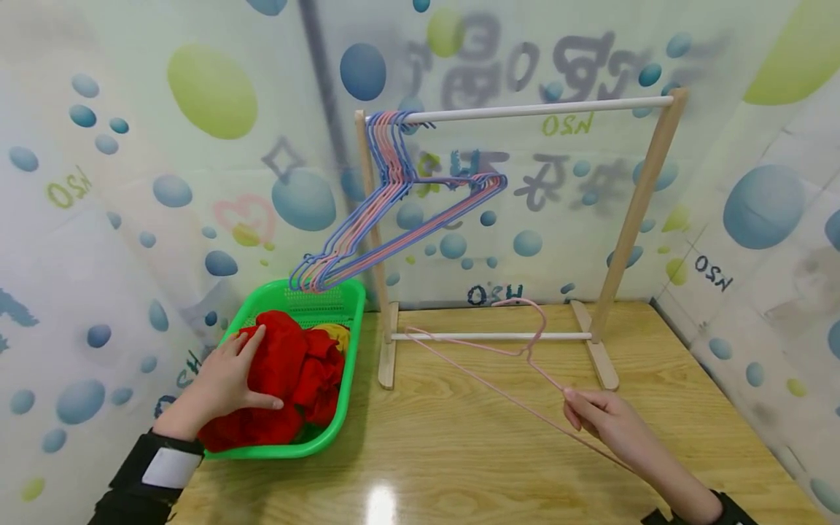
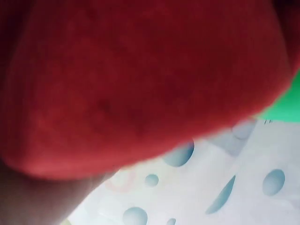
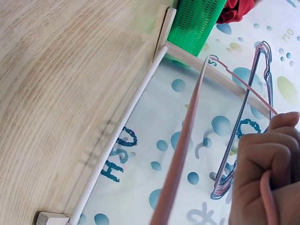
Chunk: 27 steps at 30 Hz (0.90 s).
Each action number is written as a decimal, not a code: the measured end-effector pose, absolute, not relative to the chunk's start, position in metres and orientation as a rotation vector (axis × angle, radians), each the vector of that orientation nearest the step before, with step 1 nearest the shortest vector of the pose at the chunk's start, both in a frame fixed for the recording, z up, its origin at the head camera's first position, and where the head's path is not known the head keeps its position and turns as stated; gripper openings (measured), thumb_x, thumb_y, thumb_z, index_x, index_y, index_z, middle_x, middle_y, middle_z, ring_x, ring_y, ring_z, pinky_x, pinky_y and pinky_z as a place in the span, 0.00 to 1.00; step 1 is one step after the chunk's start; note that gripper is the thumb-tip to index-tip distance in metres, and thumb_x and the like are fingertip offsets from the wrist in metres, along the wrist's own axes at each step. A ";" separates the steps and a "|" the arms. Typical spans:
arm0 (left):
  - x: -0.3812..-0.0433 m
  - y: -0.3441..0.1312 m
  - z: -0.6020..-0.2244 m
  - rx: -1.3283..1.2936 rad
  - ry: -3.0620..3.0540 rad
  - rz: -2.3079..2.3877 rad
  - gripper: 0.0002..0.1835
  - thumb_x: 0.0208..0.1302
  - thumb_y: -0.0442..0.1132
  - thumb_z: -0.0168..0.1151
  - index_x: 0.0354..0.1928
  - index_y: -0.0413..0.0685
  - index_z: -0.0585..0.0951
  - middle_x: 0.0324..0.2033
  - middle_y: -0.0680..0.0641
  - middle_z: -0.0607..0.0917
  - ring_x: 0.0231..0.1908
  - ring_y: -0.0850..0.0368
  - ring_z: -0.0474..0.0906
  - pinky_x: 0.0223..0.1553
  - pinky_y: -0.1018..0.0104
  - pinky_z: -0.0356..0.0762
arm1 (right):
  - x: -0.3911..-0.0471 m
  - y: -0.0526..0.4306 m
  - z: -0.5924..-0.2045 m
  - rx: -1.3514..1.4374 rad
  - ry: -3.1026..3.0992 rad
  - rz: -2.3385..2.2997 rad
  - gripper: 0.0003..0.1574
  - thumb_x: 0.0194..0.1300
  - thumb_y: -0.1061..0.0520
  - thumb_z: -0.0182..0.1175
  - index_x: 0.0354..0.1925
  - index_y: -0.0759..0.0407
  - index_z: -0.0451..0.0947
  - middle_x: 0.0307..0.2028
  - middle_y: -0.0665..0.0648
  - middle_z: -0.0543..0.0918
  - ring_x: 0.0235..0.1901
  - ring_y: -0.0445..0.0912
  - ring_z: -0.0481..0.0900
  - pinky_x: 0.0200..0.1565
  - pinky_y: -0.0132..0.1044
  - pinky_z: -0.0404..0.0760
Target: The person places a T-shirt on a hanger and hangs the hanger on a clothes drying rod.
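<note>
My left hand [image 1: 226,375] lies on a red garment [image 1: 278,372] in a green basket [image 1: 348,397], its thumb and fingers spread over the cloth. That red cloth [image 2: 150,84] fills most of the left wrist view and hides the fingers there. Over the table at right, my right hand [image 1: 607,423] pinches a pink hanger [image 1: 485,379] by one sloping arm, with its hook pointing up and away. Curled fingers of the right hand [image 3: 272,164] show round the hanger's wire in the right wrist view.
Several blue and pink hangers [image 1: 394,182] hang at the left end of a rack's white rail [image 1: 538,110]. The rack's wooden post [image 1: 639,204] stands at right. Yellow cloth [image 1: 336,334] lies in the basket. A patterned curtain surrounds the wooden table [image 1: 420,445].
</note>
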State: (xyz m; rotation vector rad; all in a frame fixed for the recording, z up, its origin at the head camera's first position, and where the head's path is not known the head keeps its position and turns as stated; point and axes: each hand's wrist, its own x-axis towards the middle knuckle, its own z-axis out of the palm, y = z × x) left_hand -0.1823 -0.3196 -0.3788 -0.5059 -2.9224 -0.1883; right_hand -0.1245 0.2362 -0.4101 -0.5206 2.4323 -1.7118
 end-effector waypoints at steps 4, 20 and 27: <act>-0.185 -0.318 -0.387 -0.538 -2.958 -0.145 0.69 0.30 0.65 0.77 0.70 0.28 0.58 0.54 0.23 0.71 0.55 0.26 0.65 0.52 0.31 0.60 | -0.124 0.236 -0.411 -0.491 2.435 -1.709 0.26 0.79 0.58 0.38 0.24 0.67 0.68 0.16 0.58 0.55 0.16 0.47 0.50 0.19 0.40 0.57; -0.181 -0.311 -0.391 -0.480 -2.945 -0.032 0.43 0.40 0.42 0.76 0.59 0.25 0.72 0.38 0.36 0.79 0.37 0.42 0.78 0.41 0.39 0.73 | -0.124 0.239 -0.414 -0.547 2.387 -1.747 0.26 0.79 0.59 0.37 0.23 0.68 0.67 0.17 0.59 0.55 0.16 0.49 0.49 0.19 0.41 0.56; -0.184 -0.314 -0.391 -0.528 -2.807 -0.220 0.13 0.41 0.27 0.71 0.30 0.41 0.77 0.25 0.49 0.70 0.26 0.53 0.71 0.29 0.58 0.74 | -0.123 0.240 -0.413 -0.534 2.397 -1.755 0.25 0.79 0.60 0.38 0.23 0.68 0.66 0.16 0.59 0.55 0.16 0.49 0.49 0.19 0.41 0.55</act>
